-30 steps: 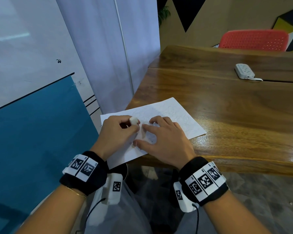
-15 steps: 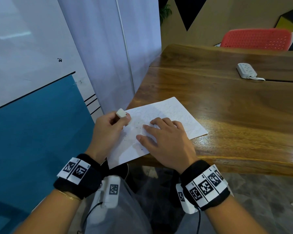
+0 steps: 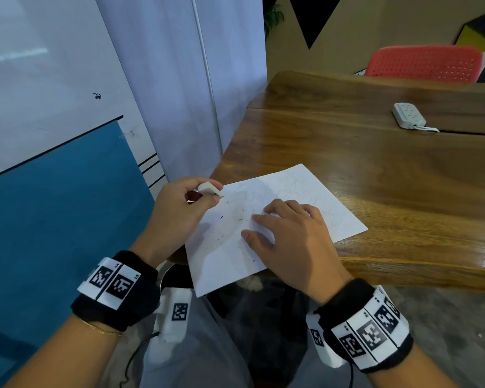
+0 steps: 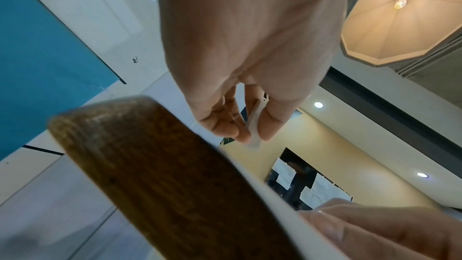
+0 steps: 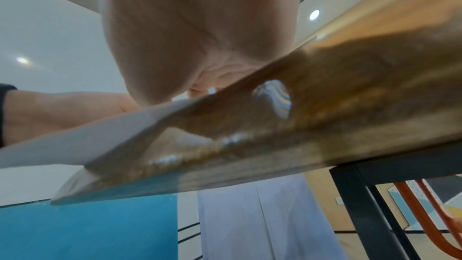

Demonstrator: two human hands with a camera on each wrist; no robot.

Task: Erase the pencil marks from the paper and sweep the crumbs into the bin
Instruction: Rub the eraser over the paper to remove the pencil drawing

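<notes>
While eraser (image 3: 207,189) is pinched in left hand (image 3: 177,211) at paper (image 3: 291,191) left edge, paper is pressed flat by right hand (image 3: 291,236); crumbs (image 3: 230,222) unswept, faint marks left, bin unseen

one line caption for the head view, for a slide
Left hand pinches white eraser; right hand pins crumb-strewn white paper.

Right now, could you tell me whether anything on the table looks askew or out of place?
The paper lies skewed, its near corner overhanging the wooden table edge. Dark eraser crumbs are scattered across it. The right hand rests flat on it; the left hand pinches the eraser.
</notes>
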